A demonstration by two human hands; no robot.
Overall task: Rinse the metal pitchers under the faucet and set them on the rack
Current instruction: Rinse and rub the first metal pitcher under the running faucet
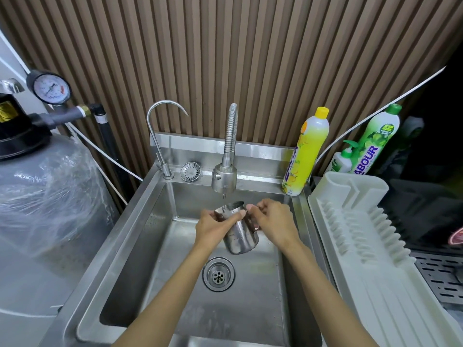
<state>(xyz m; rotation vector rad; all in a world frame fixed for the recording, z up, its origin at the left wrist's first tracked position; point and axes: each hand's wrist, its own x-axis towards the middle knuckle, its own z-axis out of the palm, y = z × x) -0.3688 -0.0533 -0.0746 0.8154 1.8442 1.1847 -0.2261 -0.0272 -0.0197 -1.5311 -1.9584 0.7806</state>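
Observation:
A metal pitcher (241,236) is held over the steel sink (140,221), its mouth tilted up toward the faucet (224,180). A thin stream of water runs from the faucet head into the pitcher. My left hand (214,227) grips the pitcher's body near the rim, thumb across its side. My right hand (273,222) holds it from the right, fingers curled at the rim and handle. The white dish rack (355,236) stands to the right of the sink with nothing on it.
A slim gooseneck tap (160,136) and a loose strainer (190,171) sit on the sink's back ledge. Yellow (307,151) and green (373,141) detergent bottles stand at the back right. A wrapped grey tank (50,201) with a pressure gauge (50,88) fills the left. The drain (218,274) lies below the pitcher.

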